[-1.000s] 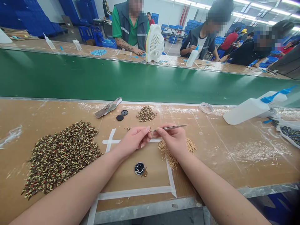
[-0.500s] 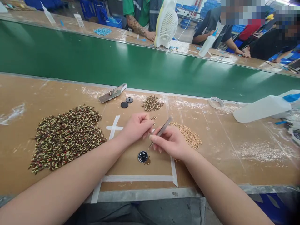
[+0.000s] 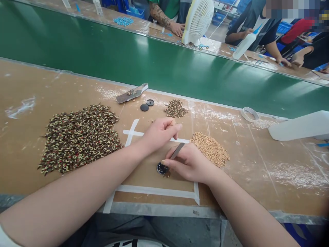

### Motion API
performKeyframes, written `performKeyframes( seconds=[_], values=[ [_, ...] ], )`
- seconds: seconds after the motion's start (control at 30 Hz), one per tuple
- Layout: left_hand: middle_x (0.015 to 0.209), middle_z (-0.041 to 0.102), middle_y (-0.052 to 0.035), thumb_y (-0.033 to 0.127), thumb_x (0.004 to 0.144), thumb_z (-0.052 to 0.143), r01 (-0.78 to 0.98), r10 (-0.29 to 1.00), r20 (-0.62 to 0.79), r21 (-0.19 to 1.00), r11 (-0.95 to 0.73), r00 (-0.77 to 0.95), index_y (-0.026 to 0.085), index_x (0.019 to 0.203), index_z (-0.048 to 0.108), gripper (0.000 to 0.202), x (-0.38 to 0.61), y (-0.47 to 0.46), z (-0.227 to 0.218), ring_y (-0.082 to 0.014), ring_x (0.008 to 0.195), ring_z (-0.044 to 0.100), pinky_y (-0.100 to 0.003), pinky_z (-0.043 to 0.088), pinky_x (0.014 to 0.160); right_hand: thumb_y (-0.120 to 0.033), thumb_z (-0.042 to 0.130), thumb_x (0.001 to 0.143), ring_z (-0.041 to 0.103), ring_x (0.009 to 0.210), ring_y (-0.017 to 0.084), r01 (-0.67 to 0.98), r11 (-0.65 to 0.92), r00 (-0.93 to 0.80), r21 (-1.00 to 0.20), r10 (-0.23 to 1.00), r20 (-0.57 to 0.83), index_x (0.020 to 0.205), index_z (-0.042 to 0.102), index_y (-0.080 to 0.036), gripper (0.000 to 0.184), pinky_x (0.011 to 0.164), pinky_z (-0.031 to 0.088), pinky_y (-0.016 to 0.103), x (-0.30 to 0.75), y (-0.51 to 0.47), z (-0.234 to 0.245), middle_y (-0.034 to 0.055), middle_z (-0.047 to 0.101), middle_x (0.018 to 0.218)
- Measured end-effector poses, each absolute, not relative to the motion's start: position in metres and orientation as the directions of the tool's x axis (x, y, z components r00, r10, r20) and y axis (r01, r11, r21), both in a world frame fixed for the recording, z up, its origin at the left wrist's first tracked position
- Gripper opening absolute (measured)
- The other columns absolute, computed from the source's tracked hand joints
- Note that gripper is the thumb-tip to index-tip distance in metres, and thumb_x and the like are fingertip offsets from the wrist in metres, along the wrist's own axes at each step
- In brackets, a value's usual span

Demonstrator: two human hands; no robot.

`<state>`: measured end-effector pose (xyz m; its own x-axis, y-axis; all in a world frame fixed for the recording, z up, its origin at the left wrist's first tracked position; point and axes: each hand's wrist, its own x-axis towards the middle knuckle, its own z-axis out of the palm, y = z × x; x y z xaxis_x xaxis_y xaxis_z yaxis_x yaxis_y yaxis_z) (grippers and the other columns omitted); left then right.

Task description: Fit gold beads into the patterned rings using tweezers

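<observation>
My right hand (image 3: 190,164) grips slim metal tweezers (image 3: 178,150) between thumb and fingers, low over a small round dish of dark, glossy liquid (image 3: 160,170). The tweezers' tips are hidden behind my fingers. Just beyond it, my left hand (image 3: 164,133) is closed, thumb pressed against the curled fingers; anything inside is hidden. Tan beads (image 3: 211,149) lie heaped to the right of my hands. On the left spreads a large heap of small dark-and-cream curved pieces (image 3: 79,139). A smaller pile of similar-looking pieces (image 3: 176,108) sits beyond my left hand.
White tape strips (image 3: 156,191) mark the brown tabletop. Two black discs (image 3: 144,107) and a cardboard scrap (image 3: 131,93) lie behind, with a tape roll (image 3: 250,114) and white bottle (image 3: 298,126) rightward. Across the green belt (image 3: 102,51) are a fan (image 3: 198,22) and co-workers.
My right hand has lowered the tweezers to the dish. My left hand has drawn away from the tweezers. The whole view has shifted slightly.
</observation>
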<state>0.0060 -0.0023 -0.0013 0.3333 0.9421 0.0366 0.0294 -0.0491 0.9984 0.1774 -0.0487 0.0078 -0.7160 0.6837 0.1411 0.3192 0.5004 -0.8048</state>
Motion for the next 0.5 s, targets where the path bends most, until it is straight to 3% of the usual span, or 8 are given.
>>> performKeyframes(
  seconds=[0.23, 0.37, 0.5],
  values=[
    [0.050, 0.052, 0.0028, 0.029, 0.093, 0.056, 0.140, 0.962, 0.004, 0.989, -0.044, 0.275, 0.019, 0.058, 0.048, 0.037, 0.0059, -0.0058, -0.0018, -0.0068, 0.046, 0.041, -0.024, 0.034, 0.053, -0.034, 0.063, 0.100, 0.068, 0.067, 0.017, 0.341, 0.497, -0.742, -0.798, 0.663, 0.096, 0.083, 0.072, -0.022, 0.023, 0.065, 0.051, 0.029, 0.1759, -0.0493, 0.0051, 0.0028, 0.076, 0.077],
    [0.054, 0.050, 0.0023, 0.030, 0.091, 0.057, 0.195, 0.967, 0.008, 0.979, -0.059, 0.253, 0.020, 0.058, 0.042, 0.039, 0.0046, -0.0039, -0.0036, -0.0080, 0.050, 0.040, -0.025, 0.032, 0.054, -0.033, 0.066, 0.097, 0.067, 0.068, 0.016, 0.299, 0.476, -0.695, -0.827, 0.702, 0.153, 0.083, 0.072, -0.021, 0.019, 0.066, 0.052, 0.029, 0.1775, -0.0483, 0.0063, 0.0022, 0.074, 0.074],
    [0.054, 0.033, 0.0048, 0.038, 0.090, 0.060, 0.378, 0.971, 0.043, 0.916, -0.133, 0.236, 0.021, 0.061, 0.029, 0.046, 0.0021, -0.0034, -0.0023, -0.0101, 0.053, 0.033, -0.026, 0.024, 0.053, -0.043, 0.070, 0.093, 0.065, 0.058, 0.015, 0.164, 0.208, -0.539, -0.964, 0.837, 0.089, 0.077, 0.068, -0.021, 0.028, 0.058, 0.053, 0.027, 0.1805, -0.0471, 0.0135, 0.0004, 0.069, 0.063]
  ],
)
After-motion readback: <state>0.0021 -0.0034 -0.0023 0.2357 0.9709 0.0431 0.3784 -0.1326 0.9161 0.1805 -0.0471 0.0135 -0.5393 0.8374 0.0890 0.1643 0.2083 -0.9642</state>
